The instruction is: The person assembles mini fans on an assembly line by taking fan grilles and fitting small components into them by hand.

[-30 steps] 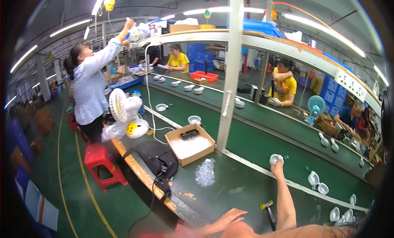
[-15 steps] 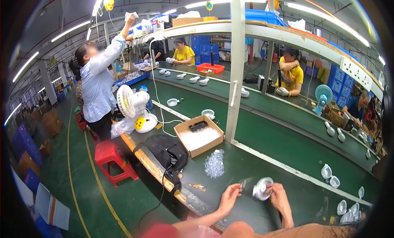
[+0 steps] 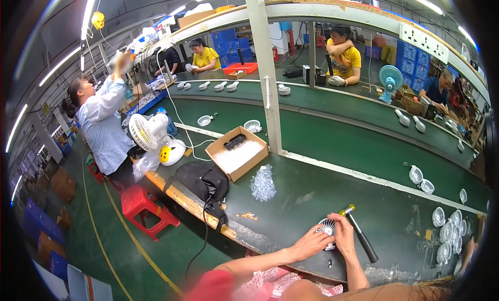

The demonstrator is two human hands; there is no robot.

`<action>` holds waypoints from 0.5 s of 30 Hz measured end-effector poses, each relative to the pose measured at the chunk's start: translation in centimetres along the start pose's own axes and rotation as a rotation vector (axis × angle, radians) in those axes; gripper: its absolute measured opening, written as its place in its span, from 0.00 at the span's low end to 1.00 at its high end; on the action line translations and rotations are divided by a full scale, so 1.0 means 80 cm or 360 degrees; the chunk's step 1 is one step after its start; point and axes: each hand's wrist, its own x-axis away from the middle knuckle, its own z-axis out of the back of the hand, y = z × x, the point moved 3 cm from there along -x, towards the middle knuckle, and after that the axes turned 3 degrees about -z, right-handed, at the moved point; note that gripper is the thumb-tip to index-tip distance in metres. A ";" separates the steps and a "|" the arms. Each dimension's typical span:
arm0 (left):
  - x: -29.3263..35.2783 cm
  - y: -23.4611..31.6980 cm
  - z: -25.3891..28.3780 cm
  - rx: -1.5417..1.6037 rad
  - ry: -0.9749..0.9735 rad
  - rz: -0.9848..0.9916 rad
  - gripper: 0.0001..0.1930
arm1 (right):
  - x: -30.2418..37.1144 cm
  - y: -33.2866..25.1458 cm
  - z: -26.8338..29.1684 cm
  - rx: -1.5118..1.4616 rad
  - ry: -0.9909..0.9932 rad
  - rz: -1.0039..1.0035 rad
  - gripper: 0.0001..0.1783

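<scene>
A round white fan housing (image 3: 327, 227) with a slatted grille lies on the dark green tabletop close in front of me. The fingers of my left hand (image 3: 307, 243) press on its left side. Closed around its right side is my right hand (image 3: 343, 237); part of the housing is hidden under the fingers. Small metal bits hang or lie just below it. A hammer (image 3: 362, 233) with a yellow-tipped head and black handle rests right beside my right hand. Farther off sits a pile of small clear plastic parts (image 3: 263, 183).
Several white fan housings (image 3: 450, 232) cluster at the right. An open carton (image 3: 248, 163), a black bag (image 3: 200, 179) and a white fan (image 3: 148, 134) stand left. A white post (image 3: 266, 77) rises beyond. Co-workers sit across the conveyor (image 3: 322, 116); another person (image 3: 101, 114) reaches up at left.
My left hand has come right onto the fan housing; the small clear piece it held no longer shows. The housing is lower, between both hands. The hammer has come into sight. The view has shifted right.
</scene>
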 end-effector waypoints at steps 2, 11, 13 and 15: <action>0.003 0.000 -0.005 0.0097 -0.0035 0.0006 0.21 | 0.010 -0.012 0.005 -0.0047 0.0174 -0.0201 0.14; -0.007 -0.015 0.023 -0.0019 0.0241 0.0020 0.11 | 0.059 -0.013 0.010 0.0196 -0.0355 -0.0480 0.28; -0.009 -0.017 0.023 -0.0057 0.0285 0.0024 0.10 | 0.058 -0.021 0.007 0.0288 -0.0292 -0.0549 0.13; -0.012 -0.021 0.025 -0.0095 0.0270 0.0079 0.09 | 0.052 -0.031 0.004 0.0375 -0.0195 -0.0472 0.09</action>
